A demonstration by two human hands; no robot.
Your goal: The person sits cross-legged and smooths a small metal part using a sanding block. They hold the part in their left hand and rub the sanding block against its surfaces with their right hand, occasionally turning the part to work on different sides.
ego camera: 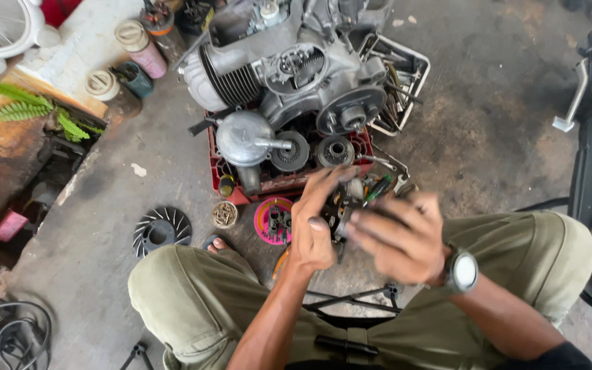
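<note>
My left hand (314,223) and my right hand (399,236) meet in front of me, both closed around a small dark metal part (342,209) held between them. The right hand is blurred from motion and wears a wristwatch (462,272). I sit low with my knees apart in olive trousers. Just beyond the hands sits a red plastic crate (220,168) with a grey engine (289,72) resting on it, plus a round metal cover (242,137) and two dark round gear parts (313,152).
On the concrete floor lie a black finned fan wheel (161,229), a small brass-coloured round part (225,214) and a pink dish of small parts (273,220). A white wire basket of tools (405,72) sits right of the engine. Cans stand at the back left; a black stool is at right.
</note>
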